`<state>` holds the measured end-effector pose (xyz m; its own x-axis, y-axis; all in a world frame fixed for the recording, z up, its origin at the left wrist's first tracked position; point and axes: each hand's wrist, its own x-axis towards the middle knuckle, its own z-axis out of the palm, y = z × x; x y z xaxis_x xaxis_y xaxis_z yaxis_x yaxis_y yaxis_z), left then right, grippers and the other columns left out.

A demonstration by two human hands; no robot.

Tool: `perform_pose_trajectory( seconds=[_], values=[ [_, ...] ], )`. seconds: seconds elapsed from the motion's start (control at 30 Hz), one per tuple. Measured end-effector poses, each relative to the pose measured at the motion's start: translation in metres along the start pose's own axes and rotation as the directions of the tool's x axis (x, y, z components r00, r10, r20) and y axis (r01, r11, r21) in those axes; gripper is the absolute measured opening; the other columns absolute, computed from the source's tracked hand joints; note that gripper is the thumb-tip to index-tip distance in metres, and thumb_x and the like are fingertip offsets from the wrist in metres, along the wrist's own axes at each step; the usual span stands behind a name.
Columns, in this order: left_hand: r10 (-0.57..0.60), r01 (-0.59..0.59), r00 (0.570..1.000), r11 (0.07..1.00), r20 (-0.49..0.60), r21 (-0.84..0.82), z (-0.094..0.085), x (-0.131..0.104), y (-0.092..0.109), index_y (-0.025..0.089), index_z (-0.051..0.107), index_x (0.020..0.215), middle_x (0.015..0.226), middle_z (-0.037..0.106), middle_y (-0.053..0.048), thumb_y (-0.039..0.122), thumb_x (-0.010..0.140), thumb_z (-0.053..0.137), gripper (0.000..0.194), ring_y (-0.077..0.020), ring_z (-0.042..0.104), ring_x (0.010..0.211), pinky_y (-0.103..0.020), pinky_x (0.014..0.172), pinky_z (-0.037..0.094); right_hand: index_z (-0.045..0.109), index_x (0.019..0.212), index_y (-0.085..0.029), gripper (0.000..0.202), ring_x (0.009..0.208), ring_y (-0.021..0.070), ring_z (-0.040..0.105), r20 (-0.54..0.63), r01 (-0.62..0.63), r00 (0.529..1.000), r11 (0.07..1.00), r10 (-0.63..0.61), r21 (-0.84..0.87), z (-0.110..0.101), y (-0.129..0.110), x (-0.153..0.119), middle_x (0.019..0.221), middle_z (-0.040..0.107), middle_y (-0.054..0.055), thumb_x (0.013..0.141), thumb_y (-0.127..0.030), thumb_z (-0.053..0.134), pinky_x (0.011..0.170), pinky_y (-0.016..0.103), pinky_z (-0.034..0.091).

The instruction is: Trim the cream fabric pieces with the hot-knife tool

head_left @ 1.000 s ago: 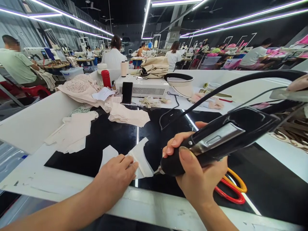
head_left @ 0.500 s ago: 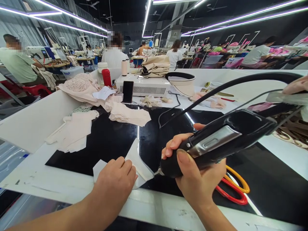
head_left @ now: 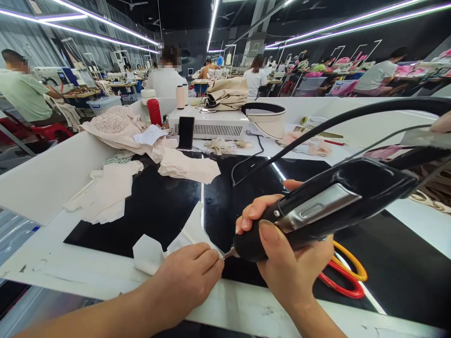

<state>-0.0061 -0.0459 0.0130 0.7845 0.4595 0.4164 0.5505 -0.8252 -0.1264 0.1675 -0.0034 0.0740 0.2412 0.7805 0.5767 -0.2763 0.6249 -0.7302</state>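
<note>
- The left arm reaches in from the lower left, and the left hand (head_left: 192,277) lies back upward, its fingers bent down over a white fabric piece (head_left: 188,230); the thumb is hidden, so I cannot tell whether it pinches the piece or only presses it.
- The right forearm rises from the lower edge, and the right hand (head_left: 289,256) is wrapped firmly around a black handheld tool (head_left: 338,188), thumb along the near side.
- The tool slants down to the left, its narrow metal tip (head_left: 231,253) at the fabric piece's right-hand corner, just beside the left fingertips.
- The fabric piece lies near the front edge of a glossy black panel (head_left: 169,202) on a white table (head_left: 253,303).
- Red and orange loop handles (head_left: 352,277) show beside the right wrist.
- Farther back are stacked pale pieces (head_left: 190,166), a phone (head_left: 186,133) and a vented white box (head_left: 221,126).
- Beyond, people sit at sewing tables under strip lights (head_left: 211,28).
</note>
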Motion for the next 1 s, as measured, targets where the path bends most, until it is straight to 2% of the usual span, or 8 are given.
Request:
perform_pose_trajectory(
  seconds=[0.1,0.37,0.63,0.77,1.0],
  values=[
    [-0.035,0.035,0.999,0.999,-0.026,-0.011,0.002,-0.004,-0.004,0.009,0.07,0.121,0.108,0.078,-0.011,0.0,0.111,0.051,0.023,-0.0206,0.077,0.099,-0.032,0.093,0.066,0.067,0.131,-0.033,0.05,0.056,0.0157,0.066,0.003,0.006,1.0,1.0,-0.006,-0.013,0.001,0.0,0.0,0.082,0.072,-0.006,0.091,-0.042,0.096,0.049,0.03,0.061],
    [-0.165,0.158,0.977,0.985,-0.131,-0.066,0.0,-0.005,-0.003,0.013,0.07,0.123,0.113,0.08,-0.013,0.015,0.12,0.046,0.025,-0.0238,0.079,0.1,-0.036,0.086,0.07,0.071,0.127,-0.033,0.048,0.057,0.0154,0.067,0.008,-0.009,1.0,1.0,0.009,0.014,0.0,-0.004,0.0,0.082,0.074,-0.005,0.089,-0.039,0.098,0.051,0.03,0.061],
    [-0.187,0.18,0.975,0.981,-0.121,-0.068,0.005,-0.01,-0.001,0.014,0.071,0.131,0.123,0.078,-0.015,0.009,0.112,0.061,0.022,-0.0259,0.077,0.111,-0.041,0.099,0.069,0.07,0.127,-0.033,0.05,0.054,0.0181,0.066,-0.016,0.007,1.0,1.0,-0.007,-0.014,0.001,-0.003,0.005,0.078,0.074,-0.004,0.087,-0.04,0.099,0.045,0.032,0.059],
    [-0.196,0.185,0.969,0.979,-0.152,-0.083,0.003,-0.009,-0.002,0.015,0.071,0.128,0.121,0.078,-0.015,0.015,0.114,0.061,0.018,-0.0266,0.077,0.109,-0.042,0.098,0.07,0.069,0.127,-0.034,0.052,0.052,0.0185,0.066,-0.046,0.026,0.999,0.999,-0.028,-0.034,0.005,0.004,0.01,0.078,0.073,-0.004,0.086,-0.043,0.099,0.046,0.034,0.059],
    [-0.212,0.193,0.962,0.974,-0.17,-0.12,0.008,-0.009,-0.001,0.015,0.07,0.129,0.122,0.077,-0.014,0.014,0.112,0.063,0.018,-0.0289,0.077,0.111,-0.047,0.1,0.07,0.069,0.129,-0.034,0.051,0.056,0.0168,0.067,-0.01,0.013,1.0,0.999,-0.013,-0.031,0.006,0.009,0.009,0.08,0.072,-0.006,0.088,-0.043,0.099,0.05,0.031,0.059]
  ],
)
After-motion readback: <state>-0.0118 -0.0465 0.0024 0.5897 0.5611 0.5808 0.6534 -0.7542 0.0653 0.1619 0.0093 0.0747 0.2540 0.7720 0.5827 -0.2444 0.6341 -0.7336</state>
